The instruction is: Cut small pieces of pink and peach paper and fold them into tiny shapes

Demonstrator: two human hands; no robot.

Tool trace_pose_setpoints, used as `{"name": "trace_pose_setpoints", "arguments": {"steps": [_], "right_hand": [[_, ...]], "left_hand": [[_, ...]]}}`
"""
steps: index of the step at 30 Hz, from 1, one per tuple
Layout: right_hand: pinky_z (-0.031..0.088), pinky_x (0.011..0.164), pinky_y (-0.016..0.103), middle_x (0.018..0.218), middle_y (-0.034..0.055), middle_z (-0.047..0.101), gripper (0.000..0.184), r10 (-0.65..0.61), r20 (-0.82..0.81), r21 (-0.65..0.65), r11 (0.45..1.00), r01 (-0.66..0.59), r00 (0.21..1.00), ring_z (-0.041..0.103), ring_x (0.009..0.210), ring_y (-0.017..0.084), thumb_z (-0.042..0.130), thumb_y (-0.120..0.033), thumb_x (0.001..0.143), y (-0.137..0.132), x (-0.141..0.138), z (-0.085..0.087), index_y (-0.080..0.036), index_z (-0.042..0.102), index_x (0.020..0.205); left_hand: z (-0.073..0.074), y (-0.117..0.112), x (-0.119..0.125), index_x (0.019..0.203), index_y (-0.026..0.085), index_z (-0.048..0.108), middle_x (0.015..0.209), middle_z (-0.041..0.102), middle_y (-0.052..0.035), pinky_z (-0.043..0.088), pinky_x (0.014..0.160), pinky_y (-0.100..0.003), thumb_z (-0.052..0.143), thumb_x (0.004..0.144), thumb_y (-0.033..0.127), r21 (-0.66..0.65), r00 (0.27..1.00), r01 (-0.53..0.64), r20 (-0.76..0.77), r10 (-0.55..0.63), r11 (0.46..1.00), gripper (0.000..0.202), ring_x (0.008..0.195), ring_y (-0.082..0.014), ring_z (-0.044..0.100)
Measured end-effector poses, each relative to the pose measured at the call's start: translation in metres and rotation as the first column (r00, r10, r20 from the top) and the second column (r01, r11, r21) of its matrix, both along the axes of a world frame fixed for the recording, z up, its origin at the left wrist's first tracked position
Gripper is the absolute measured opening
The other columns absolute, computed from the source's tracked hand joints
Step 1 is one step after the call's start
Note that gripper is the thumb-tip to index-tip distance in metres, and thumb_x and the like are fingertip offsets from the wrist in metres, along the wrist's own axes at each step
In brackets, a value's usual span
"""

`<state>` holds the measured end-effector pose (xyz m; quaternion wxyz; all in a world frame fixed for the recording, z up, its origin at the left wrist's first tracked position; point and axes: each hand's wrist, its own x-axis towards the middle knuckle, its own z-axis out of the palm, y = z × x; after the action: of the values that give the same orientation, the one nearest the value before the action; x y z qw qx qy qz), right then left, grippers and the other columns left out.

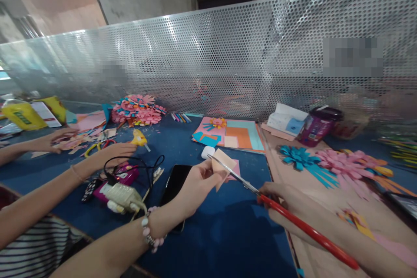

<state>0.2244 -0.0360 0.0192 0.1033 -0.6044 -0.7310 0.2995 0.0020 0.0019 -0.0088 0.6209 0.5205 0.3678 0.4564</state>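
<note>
Far L on the dark-blue tabletop (176,144), a co-worker's L hand (52,140) is among paper scraps (76,141); their R hand (121,153) is nr a yellow glue gun (140,138), w/ a pink-and-blue paper-flower bunch (138,110) farther back. A black phone (174,182) lies partly under my L hand (199,182), whose fingers are pinched narrow on a peach paper piece (223,160), held up abt mid-view; a pink sheet (237,166) shows just behind. A white case (208,152) sits nr it, w/ a stack of coloured sheets (250,141) beyond. My R hand (276,195) has its fingers curled rnd red-handled scissors (293,218), blades across the peach paper; can't tell if they're cutting. Far R: a blue paper flower (296,158), then a pink one (342,160), nr a purple cup (316,128).
</note>
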Motion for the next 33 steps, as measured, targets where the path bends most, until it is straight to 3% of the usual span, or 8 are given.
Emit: {"name": "trace_pose_setpoints", "arguments": {"steps": [33], "right_hand": [[0.040, 0.057, 0.022, 0.074, 0.0017, 0.063, 0.023, 0.010, -0.013, 0.011, 1.000, -0.010, 1.000, 0.056, 0.066, 0.016, 0.045, -0.014, 0.068, -0.0027, -0.0049, 0.0056, -0.020, 0.063, 0.081]], "left_hand": [[0.0033, -0.0022, 0.0014, 0.095, 0.014, 0.065, 0.085, 0.066, -0.0055, 0.042, 0.068, -0.022, 0.064, 0.074, 0.031, 0.004, 1.000, 0.002, 0.011, -0.002, 1.000, 0.026, 0.075, -0.0122, 0.058]]}}
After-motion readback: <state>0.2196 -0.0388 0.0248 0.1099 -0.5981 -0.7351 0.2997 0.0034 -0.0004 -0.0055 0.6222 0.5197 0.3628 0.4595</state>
